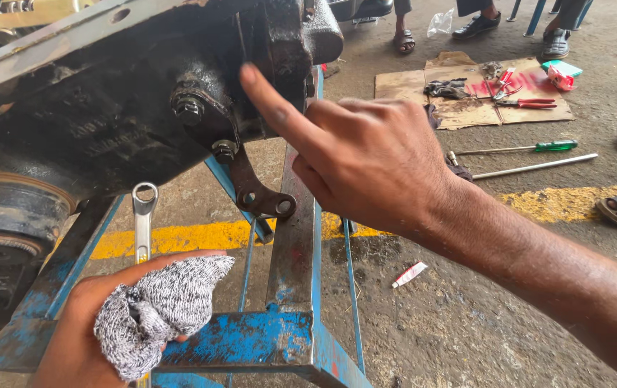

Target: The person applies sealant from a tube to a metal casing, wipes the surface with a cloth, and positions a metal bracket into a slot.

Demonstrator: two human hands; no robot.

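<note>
While the right hand [373, 162] points a forefinger at the greasy black housing [107, 122], other fingers curled, the left hand [107, 323] below it grips a ring spanner [142, 215] and knit glove [158, 309]; the bunched glove could let the spanner slip.

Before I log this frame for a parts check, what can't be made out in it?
Head view only:
- Wrench: lower end hidden behind the grey cloth in the left hand.
- Black casting: cut off by top and left edges.
- Raised lettering on it: too blurred.
- Tools on the cardboard: too small.
</note>
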